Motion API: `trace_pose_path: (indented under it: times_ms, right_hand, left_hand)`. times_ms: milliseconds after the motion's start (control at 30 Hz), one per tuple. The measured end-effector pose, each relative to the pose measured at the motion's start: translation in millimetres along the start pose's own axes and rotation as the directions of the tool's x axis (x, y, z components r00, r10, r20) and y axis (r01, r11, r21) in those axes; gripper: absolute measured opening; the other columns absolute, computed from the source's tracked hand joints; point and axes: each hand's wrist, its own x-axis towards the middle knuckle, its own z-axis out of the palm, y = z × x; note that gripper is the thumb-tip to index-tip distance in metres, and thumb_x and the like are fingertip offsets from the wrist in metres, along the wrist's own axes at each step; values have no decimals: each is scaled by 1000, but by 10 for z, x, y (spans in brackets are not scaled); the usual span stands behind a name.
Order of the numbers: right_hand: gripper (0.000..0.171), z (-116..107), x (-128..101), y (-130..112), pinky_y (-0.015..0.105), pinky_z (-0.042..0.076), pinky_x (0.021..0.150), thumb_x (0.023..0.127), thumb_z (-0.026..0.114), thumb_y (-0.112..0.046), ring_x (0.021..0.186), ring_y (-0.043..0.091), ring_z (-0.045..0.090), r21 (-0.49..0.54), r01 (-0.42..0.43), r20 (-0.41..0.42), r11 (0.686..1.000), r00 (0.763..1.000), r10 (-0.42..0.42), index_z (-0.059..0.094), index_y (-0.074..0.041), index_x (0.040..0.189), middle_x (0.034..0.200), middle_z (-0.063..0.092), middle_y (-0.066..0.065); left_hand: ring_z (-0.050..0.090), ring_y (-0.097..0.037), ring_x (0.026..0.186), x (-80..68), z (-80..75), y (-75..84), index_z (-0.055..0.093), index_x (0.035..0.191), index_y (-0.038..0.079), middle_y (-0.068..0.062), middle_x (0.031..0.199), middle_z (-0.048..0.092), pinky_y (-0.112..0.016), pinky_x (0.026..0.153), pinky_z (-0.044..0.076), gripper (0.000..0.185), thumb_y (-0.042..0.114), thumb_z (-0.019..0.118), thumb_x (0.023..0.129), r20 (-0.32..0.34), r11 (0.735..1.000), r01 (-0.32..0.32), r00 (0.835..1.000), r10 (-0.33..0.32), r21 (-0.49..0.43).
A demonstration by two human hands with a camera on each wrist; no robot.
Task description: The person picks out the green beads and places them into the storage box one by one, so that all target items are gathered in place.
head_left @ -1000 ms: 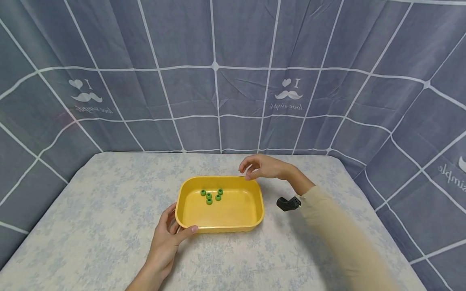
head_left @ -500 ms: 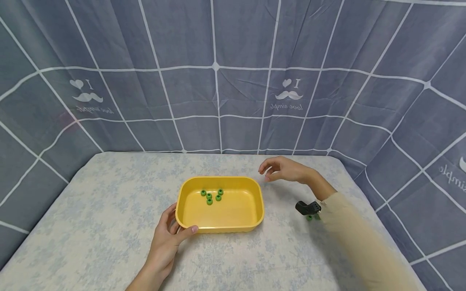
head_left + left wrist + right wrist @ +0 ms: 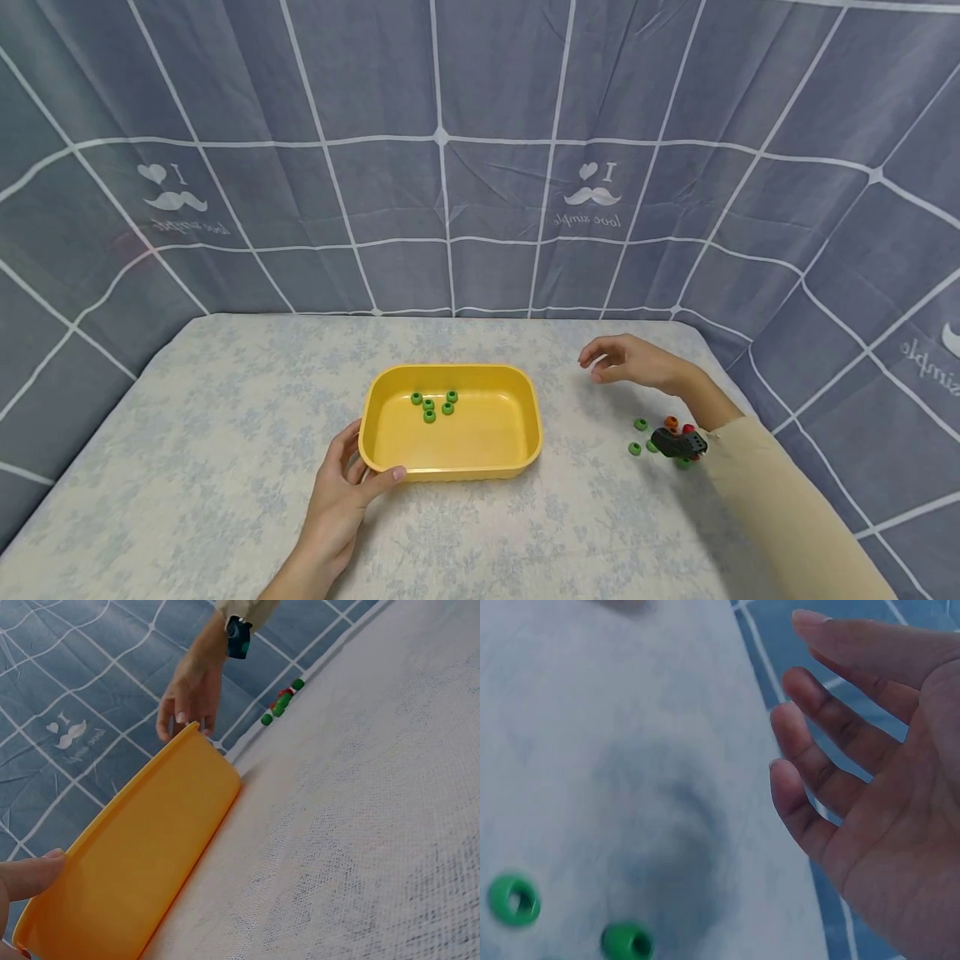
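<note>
The yellow tray (image 3: 450, 467) sits mid-table with five green beads (image 3: 432, 405) near its far wall; my left hand (image 3: 347, 492) grips its near-left corner, thumb curled over the rim. My right hand (image 3: 637, 363) hovers empty, fingers relaxed and slightly spread, above the loose beads (image 3: 639, 435) lying right of the tray. Risk: a careless reach could knock these round beads rolling toward the table edge, and a lax left grip would let the tray slide.

Right hand (image 3: 633, 363) aloft, fingers (image 3: 810, 712) loose

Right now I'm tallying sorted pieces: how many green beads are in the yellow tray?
5, clustered at the tray's far left: beads at. None looks hidden.
</note>
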Motion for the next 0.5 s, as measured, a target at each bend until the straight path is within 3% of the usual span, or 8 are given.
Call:
trace_pose_path:
  times_ms: [300, 500]
  right_hand:
    - [37, -96, -308, 321, 42, 53, 101, 103, 67, -9, 124, 42, 55, 37, -20, -1, 999, 1000, 20, 57, 7, 135, 139, 53, 27]
    - [36, -158, -492, 529, 33, 54, 96, 102, 67, -12, 116, 33, 61, 35, -49, -23, 998, 998, 50, 60, 6, 132, 136, 56, 25]
  left_hand:
    - [38, -27, 147, -10, -5, 7, 18, 165, 11, -12, 165, 23, -21, 109, 44, 102, -2, 83, 87, -1, 1000, 3, 1000, -3, -3]
    - [36, -31, 147, -12, -6, 0, 15, 166, 10, -16, 166, 20, -23, 110, 44, 103, -2, 82, 88, 14, 1000, -6, 1000, 6, -6]
